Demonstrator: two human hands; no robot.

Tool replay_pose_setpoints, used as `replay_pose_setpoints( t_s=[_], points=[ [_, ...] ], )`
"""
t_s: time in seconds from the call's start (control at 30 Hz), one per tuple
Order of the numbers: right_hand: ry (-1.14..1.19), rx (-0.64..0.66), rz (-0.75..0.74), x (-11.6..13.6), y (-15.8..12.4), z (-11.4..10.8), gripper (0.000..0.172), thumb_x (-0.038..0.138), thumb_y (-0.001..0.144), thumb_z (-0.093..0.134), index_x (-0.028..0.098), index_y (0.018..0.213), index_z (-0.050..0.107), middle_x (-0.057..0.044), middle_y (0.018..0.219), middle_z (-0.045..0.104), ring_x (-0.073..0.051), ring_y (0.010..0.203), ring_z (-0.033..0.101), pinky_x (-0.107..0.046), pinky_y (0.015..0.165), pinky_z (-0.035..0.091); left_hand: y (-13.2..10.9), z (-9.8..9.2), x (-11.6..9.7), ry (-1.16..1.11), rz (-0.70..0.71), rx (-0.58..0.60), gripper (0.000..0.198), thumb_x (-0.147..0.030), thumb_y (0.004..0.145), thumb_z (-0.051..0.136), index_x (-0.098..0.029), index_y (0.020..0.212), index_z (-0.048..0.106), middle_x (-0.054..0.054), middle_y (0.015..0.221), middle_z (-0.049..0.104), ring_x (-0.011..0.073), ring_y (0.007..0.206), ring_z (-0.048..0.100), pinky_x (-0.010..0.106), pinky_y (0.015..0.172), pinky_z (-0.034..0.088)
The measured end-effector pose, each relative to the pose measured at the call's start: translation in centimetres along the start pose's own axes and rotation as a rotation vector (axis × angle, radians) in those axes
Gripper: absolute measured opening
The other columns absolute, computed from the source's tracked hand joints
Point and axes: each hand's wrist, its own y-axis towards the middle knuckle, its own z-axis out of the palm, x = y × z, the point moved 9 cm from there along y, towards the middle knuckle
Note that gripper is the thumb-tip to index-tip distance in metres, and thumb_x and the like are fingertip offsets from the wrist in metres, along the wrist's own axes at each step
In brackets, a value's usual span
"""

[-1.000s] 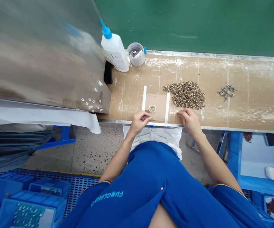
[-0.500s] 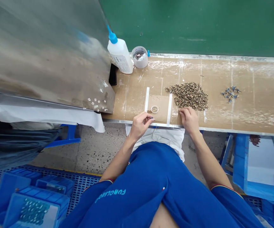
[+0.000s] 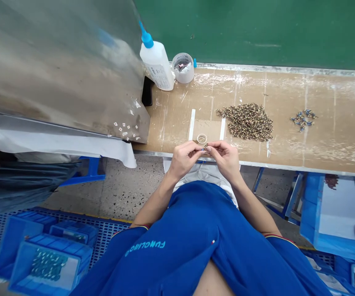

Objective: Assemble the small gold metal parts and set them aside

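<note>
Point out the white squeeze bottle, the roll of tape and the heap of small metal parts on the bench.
White squeeze bottle [image 3: 158, 68]: head view, on its body.
Roll of tape [image 3: 183, 78]: head view, on its outer wall.
Heap of small metal parts [image 3: 247, 122]: head view, middle of the heap.

The bench top [image 3: 291, 92] is matt brown cardboard, rough, with glossy whitish smears, and is edged by a smooth metal strip [image 3: 288, 166]. The heap of parts [image 3: 247, 122] looks like small pieces of dull brassy metal. The bottle [image 3: 156, 63] is smooth white plastic, the panel [image 3: 57, 61] beside it scuffed, semi-glossy sheet metal. The shirt [image 3: 196, 222] is smooth blue cloth.
</note>
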Motion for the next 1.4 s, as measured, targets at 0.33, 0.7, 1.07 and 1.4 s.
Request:
replay_pose_setpoints(
  t_s=[0.33,0.7,1.07,1.4],
  points=[
    [-0.043,0.061,0.01,0.4,-0.4,0.5,0.031,0.05,0.081,0.077,0.021,0.089,0.072,-0.005,0.085,0.077,-0.02,0.077,0.074,-0.035,0.072,0.062,0.3,-0.1,-0.7,0.091,0.043,0.032,0.019,-0.02,0.093,0.066,-0.014,0.075,0.065,0.0,0.069,0.062,0.0098,0.06,0.054,0.021,0.057,0.041],
    [-0.103,0.061,-0.042,2.2,-0.5,-0.1,0.031,0.051,0.083,0.075,0.021,0.086,0.071,-0.006,0.085,0.077,-0.02,0.076,0.073,-0.033,0.07,0.061,1.3,0.5,-1.6,0.16,0.126,0.166,0.02,-0.022,0.097,0.063,-0.014,0.079,0.065,0.001,0.072,0.063,0.0114,0.065,0.057,0.023,0.06,0.043],
    [-0.343,0.171,-0.208,4.8,-0.8,0.8,0.015,0.031,0.092,0.063,0.021,0.082,0.067,-0.004,0.081,0.073,-0.018,0.075,0.067,-0.03,0.069,0.053,1.4,0.4,-3.1,0.444,0.242,0.241,0.026,-0.022,0.1,0.055,-0.015,0.075,0.06,0.002,0.072,0.063,0.0144,0.065,0.057,0.027,0.06,0.039],
    [-0.202,0.236,-0.166,3.5,-1.2,1.5,0.018,0.036,0.092,0.061,0.023,0.08,0.06,-0.002,0.078,0.065,-0.017,0.071,0.058,-0.03,0.065,0.046,1.2,-0.2,-3.1,0.228,0.07,0.253,0.025,-0.019,0.096,0.06,-0.016,0.071,0.06,-0.001,0.067,0.06,0.0112,0.06,0.053,0.024,0.058,0.038]
  ],
)
